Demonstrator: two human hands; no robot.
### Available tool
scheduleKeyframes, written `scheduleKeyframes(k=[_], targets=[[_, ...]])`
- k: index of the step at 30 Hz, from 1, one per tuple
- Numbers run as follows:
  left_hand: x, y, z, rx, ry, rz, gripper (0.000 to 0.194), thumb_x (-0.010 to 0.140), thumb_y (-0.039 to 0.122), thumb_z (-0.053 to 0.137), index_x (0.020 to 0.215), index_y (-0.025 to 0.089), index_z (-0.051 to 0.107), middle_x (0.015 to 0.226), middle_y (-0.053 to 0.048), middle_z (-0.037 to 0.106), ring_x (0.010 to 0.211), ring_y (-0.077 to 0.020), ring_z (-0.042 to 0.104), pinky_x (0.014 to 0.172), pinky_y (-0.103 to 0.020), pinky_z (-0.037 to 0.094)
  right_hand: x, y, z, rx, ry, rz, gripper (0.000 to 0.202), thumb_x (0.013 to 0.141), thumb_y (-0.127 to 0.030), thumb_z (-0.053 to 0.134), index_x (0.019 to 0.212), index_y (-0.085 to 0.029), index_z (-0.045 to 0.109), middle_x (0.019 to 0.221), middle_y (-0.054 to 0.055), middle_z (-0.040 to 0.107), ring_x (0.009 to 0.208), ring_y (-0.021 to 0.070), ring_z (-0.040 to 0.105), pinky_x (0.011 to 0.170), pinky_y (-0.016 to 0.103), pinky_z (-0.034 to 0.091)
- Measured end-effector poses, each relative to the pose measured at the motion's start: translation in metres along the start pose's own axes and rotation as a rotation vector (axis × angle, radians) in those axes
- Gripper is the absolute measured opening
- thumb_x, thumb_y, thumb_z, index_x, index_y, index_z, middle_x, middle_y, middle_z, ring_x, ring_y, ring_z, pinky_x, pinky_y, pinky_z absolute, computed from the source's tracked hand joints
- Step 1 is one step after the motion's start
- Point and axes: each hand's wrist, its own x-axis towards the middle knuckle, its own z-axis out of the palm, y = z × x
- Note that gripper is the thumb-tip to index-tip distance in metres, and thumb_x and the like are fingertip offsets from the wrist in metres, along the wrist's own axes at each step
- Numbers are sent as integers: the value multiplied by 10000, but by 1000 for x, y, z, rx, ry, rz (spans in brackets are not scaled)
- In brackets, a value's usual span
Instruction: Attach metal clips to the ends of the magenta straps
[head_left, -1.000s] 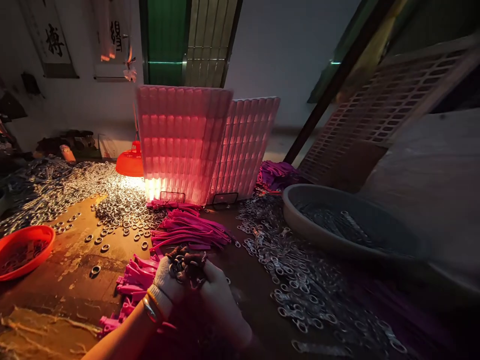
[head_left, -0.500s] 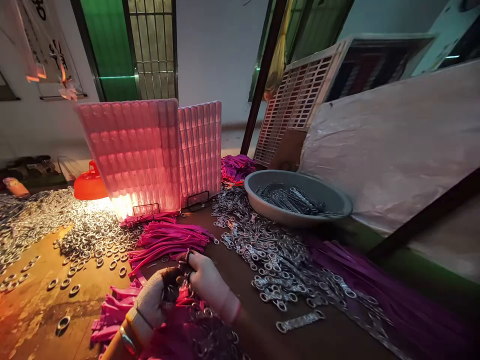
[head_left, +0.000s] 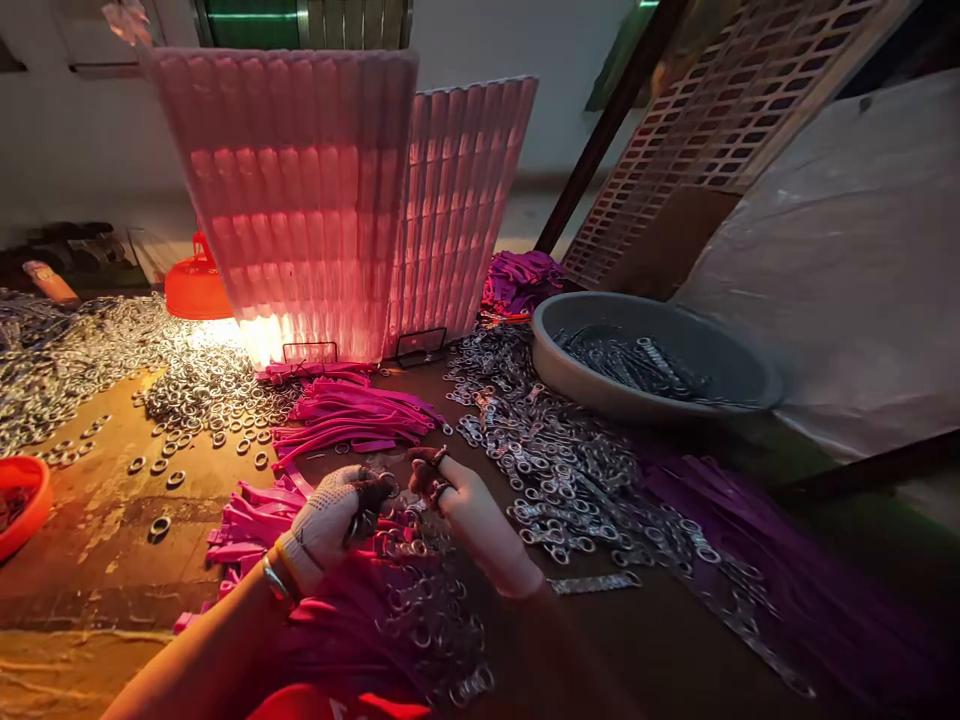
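Note:
My left hand, in a white dotted glove with dark fingertips, is closed at the centre. A metal ring shows at its fingertips. Just right of it, my right hand, in a pale glove with dark fingertips, is closed in a pinch; what it holds is too small to make out. A small gap parts the two hands. Pink strips lie beyond them and more pink strips lie left of my left hand. Below the hands, metal rings are heaped over pink material.
Loose rings spread at left near a red lamp. Pink ribbed panels stand behind. Linked metal pieces lie at right beside a grey basin. Purple strips lie at far right; a red bowl sits at left.
The view has tilted down and moved closer. My hands, close together before, are now a little apart, the right one further right. The red bowl has come into view.

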Motion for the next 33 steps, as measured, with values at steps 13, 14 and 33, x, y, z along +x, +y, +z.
scheduleKeyframes(k=[13, 14, 33], targets=[[-5, -10, -6, 26, 16, -14, 287, 730, 387, 742, 765, 138, 604, 611, 11, 585, 453, -48, 451, 416, -162, 302, -15, -1, 23, -423, -140, -45, 273, 729, -85, 440, 898, -171, 636, 819, 44, 664, 742, 174, 568, 678, 265, 399], [-4, -13, -7, 48, 16, 1, 287, 736, 384, 747, 747, 133, 607, 611, 5, 587, 474, -53, 466, 431, -162, 315, -16, -3, 22, -456, -152, -36, 235, 734, -95, 450, 859, -177, 631, 783, 34, 658, 708, 166, 557, 644, 256, 377], [16, 1, -61, -889, 152, -65, 127, 830, 112, 516, 898, 150, 616, 849, -90, 635, 571, -78, 525, 322, -100, 257, 71, 65, -8, -790, 20, -43, 297, 732, -121, 468, 932, -158, 685, 975, 111, 671, 899, 233, 570, 820, 318, 432]])
